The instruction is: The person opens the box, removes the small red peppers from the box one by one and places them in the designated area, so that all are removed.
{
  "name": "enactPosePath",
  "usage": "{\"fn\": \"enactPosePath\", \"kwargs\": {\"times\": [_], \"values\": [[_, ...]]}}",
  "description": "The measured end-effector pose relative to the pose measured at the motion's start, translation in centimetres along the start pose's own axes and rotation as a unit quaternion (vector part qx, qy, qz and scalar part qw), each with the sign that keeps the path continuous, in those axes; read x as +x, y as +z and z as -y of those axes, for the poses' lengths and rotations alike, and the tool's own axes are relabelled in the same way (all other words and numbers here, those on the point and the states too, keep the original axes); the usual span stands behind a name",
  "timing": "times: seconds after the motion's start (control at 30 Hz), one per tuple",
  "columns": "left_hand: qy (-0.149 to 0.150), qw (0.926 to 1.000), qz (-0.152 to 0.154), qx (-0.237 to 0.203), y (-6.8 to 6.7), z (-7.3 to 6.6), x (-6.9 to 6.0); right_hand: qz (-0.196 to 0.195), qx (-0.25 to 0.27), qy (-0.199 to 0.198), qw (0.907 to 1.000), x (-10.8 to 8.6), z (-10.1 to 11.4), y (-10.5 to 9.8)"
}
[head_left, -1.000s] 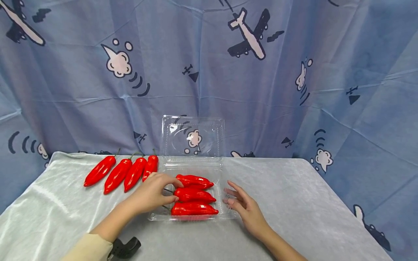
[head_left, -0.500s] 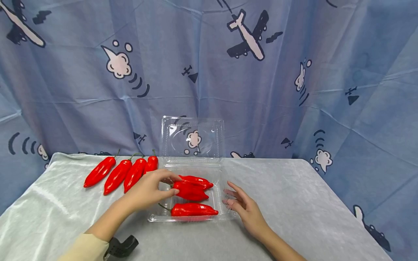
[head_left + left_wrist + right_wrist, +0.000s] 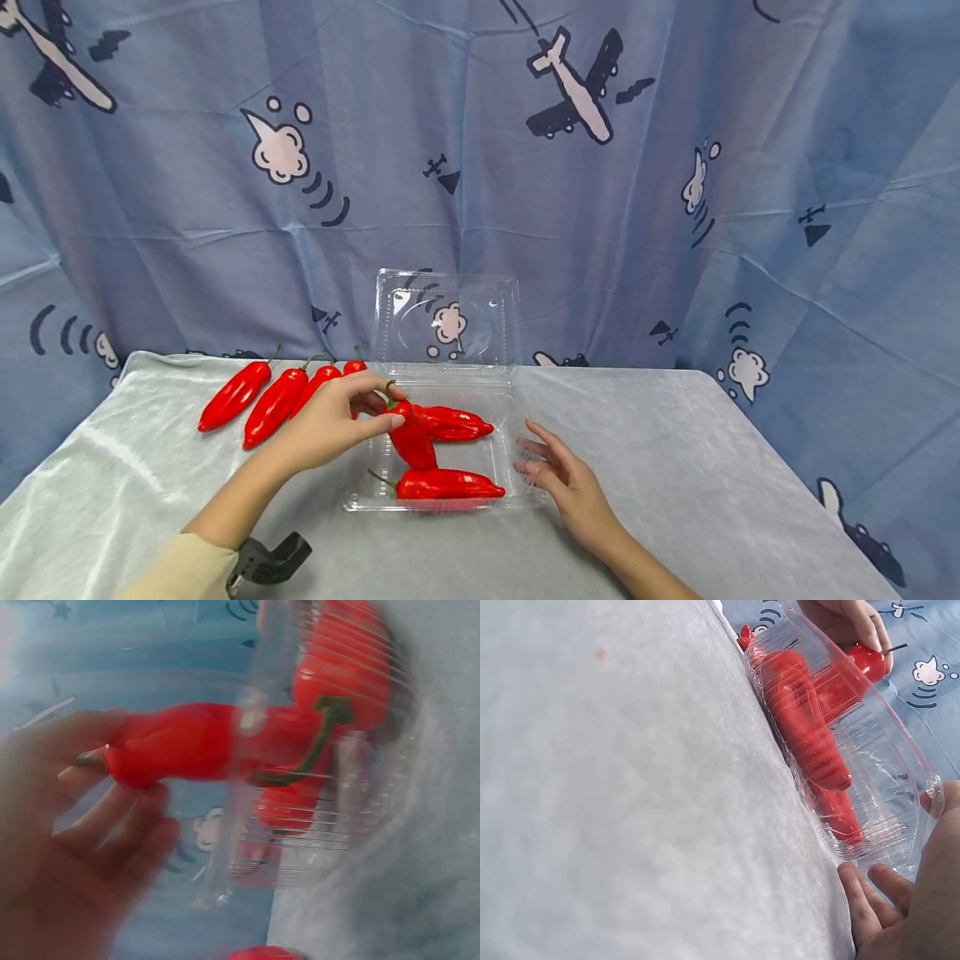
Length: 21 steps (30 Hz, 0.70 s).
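Observation:
My left hand [image 3: 330, 423] pinches a red pepper [image 3: 412, 440] near its stem end, between thumb and fingers. That pepper tilts, its tip down inside the clear plastic box [image 3: 465, 457]; in the left wrist view the held pepper [image 3: 180, 742] reaches over the box wall. Two other peppers lie in the box, one at the back [image 3: 457, 423] and one at the front [image 3: 450, 484]. Beside the box's right wall, my right hand [image 3: 573, 492] has its fingers loosely bent, holding nothing; in the right wrist view its fingers [image 3: 862, 904] are close to the box end.
Several red peppers [image 3: 236, 396] lie on the grey cloth-covered table [image 3: 645, 467] left of the box, partly behind my left hand. The box's clear lid [image 3: 487, 321] stands raised at the back, before a blue patterned curtain [image 3: 600, 233].
The middle pepper has been lifted from lying between the other two and turned from sideways to steeply tilted, stem end up. My left hand has moved slightly left and up; my right hand stays put.

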State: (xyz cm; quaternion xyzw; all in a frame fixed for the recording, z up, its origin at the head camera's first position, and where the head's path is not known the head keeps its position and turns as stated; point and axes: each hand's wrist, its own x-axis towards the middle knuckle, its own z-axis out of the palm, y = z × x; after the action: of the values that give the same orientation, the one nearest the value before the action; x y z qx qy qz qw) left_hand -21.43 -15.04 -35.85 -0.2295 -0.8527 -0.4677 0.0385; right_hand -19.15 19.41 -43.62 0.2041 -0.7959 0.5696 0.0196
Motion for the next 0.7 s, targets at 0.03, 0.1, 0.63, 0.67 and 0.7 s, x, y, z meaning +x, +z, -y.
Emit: {"fn": "enactPosePath", "kwargs": {"times": [0.03, 0.1, 0.63, 0.67, 0.7], "values": [[-0.001, 1.0000, -0.005, -0.001, -0.2, 0.0, 0.0, 0.000, -0.001, -0.001, 1.0000, 0.0, 0.0, 0.0], [-0.005, 0.9999, -0.015, -0.004, -0.6, -0.1, 0.0, 0.001, -0.002, -0.002, 1.0000, 0.0, 0.0, 0.0], [-0.027, 0.9911, -0.122, 0.044, -5.9, -2.2, -1.4, 0.001, -0.001, 0.000, 1.0000, 0.0, 0.0, 0.0], [-0.024, 0.9898, -0.132, 0.047, -6.3, -2.2, -1.5, 0.001, -0.002, 0.000, 1.0000, 0.0, 0.0, 0.0], [-0.020, 0.9882, -0.143, 0.050, -6.6, -2.3, -1.6, 0.001, -0.002, -0.001, 1.0000, 0.0, 0.0, 0.0]]}}
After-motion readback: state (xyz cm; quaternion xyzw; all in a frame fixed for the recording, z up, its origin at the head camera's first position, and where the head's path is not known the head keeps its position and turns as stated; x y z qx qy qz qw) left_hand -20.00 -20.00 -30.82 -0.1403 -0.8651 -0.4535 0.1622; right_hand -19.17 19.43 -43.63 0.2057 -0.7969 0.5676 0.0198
